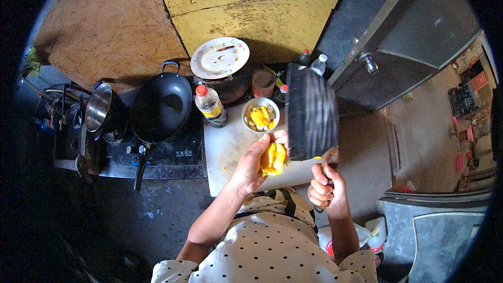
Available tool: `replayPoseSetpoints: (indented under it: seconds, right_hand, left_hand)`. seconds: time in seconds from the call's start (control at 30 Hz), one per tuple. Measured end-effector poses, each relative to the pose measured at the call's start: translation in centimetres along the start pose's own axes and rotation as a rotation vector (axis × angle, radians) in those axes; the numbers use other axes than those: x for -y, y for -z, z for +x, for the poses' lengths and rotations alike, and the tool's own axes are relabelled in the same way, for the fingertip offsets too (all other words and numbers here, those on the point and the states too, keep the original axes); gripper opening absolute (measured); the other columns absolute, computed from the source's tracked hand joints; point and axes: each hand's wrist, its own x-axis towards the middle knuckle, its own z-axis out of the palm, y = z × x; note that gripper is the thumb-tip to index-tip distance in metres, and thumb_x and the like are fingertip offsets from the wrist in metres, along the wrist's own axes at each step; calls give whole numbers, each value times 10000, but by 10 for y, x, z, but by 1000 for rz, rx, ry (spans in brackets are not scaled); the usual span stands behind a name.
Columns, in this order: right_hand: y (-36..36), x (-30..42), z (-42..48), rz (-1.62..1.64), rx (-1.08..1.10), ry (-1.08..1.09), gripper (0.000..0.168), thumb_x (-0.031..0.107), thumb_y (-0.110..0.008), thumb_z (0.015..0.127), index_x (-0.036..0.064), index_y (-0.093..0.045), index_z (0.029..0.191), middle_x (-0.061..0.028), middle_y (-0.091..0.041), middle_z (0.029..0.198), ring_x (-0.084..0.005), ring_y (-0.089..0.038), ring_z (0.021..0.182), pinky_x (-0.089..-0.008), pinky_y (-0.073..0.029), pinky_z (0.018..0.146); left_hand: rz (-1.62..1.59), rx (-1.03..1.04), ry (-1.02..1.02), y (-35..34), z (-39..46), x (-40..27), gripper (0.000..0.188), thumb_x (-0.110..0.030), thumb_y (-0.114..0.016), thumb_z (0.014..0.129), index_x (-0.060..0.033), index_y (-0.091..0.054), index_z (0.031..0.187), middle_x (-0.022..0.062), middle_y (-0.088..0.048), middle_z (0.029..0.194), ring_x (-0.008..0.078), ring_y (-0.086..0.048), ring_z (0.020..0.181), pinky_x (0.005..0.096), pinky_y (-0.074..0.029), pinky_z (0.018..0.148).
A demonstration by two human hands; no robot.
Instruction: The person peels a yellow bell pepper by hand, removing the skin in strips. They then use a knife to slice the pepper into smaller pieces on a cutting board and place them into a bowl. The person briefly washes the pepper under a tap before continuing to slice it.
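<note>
My left hand (251,161) holds a yellow pepper-like vegetable (274,159) above the white cutting board (220,153). In my right hand (328,186) is the handle of a cleaver (312,114), its broad dark blade raised to the right of the vegetable and blurred. A white bowl (260,115) stands at the back of the board, just beyond my left hand, with yellow pieces and pale slices in it. Left of the bowl is a red-capped plastic bottle (212,106) with dark liquid. Small yellow bits lie on the board near the blade.
A black wok (162,106) and a steel pan (98,108) sit on the stove (173,161) at left. A floral plate (220,58) tops a dark pot behind the board. Small bottles (319,65) stand at the back right, near an open door (397,63).
</note>
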Motion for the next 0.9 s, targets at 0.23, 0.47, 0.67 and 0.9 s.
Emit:
replayPoseSetpoints:
  seconds: [0.23, 0.47, 0.67, 0.9]
  right_hand:
    - [63, 10, -13, -903, -692, -83, 375, 332, -486, 818, 106, -419, 527, 5, -370, 427, -99, -320, 320, -254, -249, 326]
    - [153, -46, -12, -1931, -627, -222, 328, 241, -549, 760, 34, -563, 1014, -183, -564, 638, -297, -571, 565, -363, -441, 557]
    - [203, -87, 28, -2260, -302, -84, 328, 301, -589, 712, 20, -477, 839, -166, -568, 639, -322, -572, 597, -402, -460, 535]
    - [251, -117, 53, -2393, -254, 53, 375, 236, -608, 720, 29, -476, 1004, -169, -541, 842, -304, -547, 779, -385, -443, 673]
  left_hand:
    - [-141, -72, -179, 46, 4, 2, 272, -124, -364, 853, 32, -426, 1067, 126, -502, 998, 191, -493, 907, 291, -401, 831]
    - [-313, -404, -372, 124, -30, -4, 440, -108, -374, 758, 31, -348, 1175, 160, -431, 1194, 253, -421, 1116, 395, -308, 967]
    - [-469, -229, -343, 117, -42, 8, 515, -89, -388, 700, 14, -307, 1198, 148, -366, 1249, 261, -381, 1143, 481, -271, 971]
    - [-468, -195, -322, 89, -43, 5, 504, -119, -404, 740, -35, -331, 1231, 73, -381, 1272, 203, -367, 1169, 505, -271, 960]
